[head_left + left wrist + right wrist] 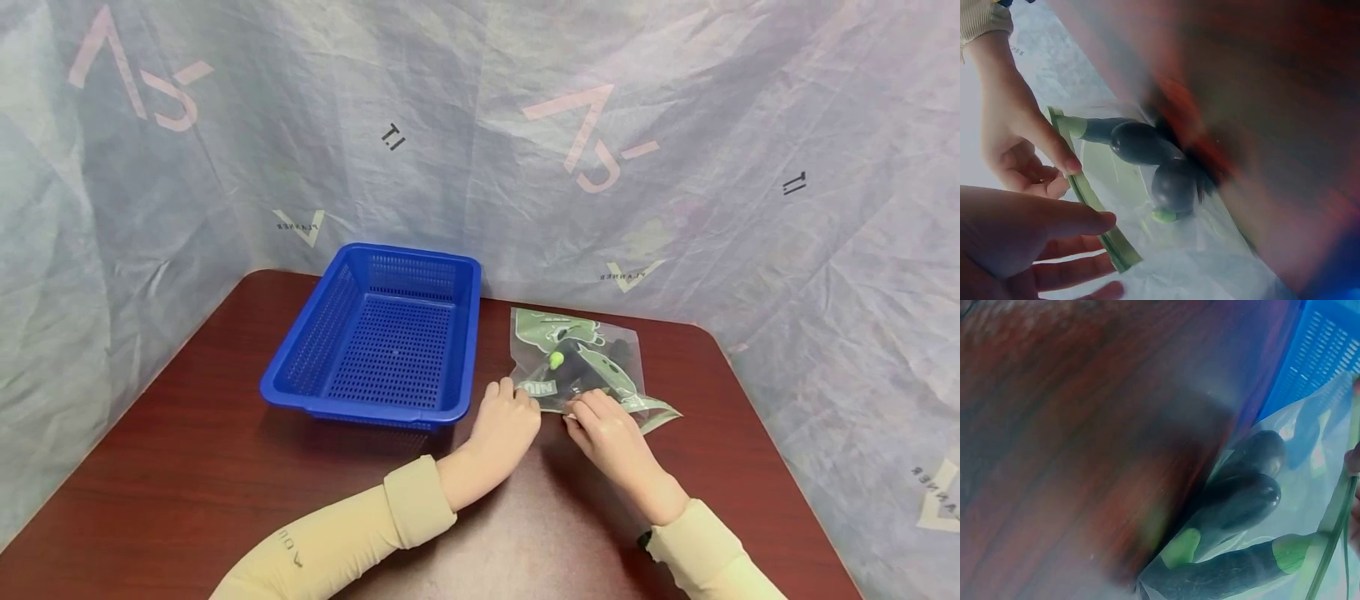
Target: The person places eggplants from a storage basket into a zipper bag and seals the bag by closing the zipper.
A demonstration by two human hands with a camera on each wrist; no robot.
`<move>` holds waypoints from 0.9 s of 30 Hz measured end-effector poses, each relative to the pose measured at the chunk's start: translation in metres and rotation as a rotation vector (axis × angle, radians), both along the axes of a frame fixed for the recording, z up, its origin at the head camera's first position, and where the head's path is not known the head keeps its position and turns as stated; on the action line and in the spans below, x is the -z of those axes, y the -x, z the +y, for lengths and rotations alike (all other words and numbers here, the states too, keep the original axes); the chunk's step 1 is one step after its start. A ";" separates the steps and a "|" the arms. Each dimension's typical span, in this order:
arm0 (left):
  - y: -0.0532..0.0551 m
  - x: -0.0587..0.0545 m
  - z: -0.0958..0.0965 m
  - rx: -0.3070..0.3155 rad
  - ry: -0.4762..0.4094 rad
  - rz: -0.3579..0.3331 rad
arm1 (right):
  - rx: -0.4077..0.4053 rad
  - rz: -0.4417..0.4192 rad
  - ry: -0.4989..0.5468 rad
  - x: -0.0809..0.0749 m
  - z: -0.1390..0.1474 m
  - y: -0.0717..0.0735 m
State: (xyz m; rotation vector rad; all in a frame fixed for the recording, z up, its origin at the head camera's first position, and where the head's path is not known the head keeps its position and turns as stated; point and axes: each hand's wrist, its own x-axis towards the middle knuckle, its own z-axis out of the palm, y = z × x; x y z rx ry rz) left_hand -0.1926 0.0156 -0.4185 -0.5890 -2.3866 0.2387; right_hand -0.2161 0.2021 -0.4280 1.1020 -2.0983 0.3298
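Note:
A clear plastic zip bag point(542, 333) with green print lies on the table, dark eggplants point(1244, 503) with green caps inside it. Green strips run along its mouth edge point(1088, 194). My left hand point(504, 425) pinches this edge near its left end, thumb on top in the left wrist view. Further right along the same edge, my right hand point(611, 437) pinches the strip between thumb and fingers. Several eggplants show through the film in the wrist views. Only part of a hand appears at the right wrist view's border.
A blue perforated plastic basket point(468, 333) stands left of the bag, with no contents visible. The dark red wooden table point(187, 467) ends at a grey printed cloth point(450, 167) hung behind and at both sides.

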 end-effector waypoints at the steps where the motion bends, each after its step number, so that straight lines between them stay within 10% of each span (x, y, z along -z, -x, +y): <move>1: 0.001 0.000 0.002 0.011 0.008 -0.005 | 0.002 0.000 -0.006 0.000 0.000 0.000; 9: 0.008 0.003 0.014 0.162 0.043 0.005 | -0.021 -0.002 -0.016 0.001 0.000 -0.001; 27: 0.008 0.006 0.015 0.200 0.011 0.008 | -0.015 -0.012 -0.013 0.005 0.004 0.000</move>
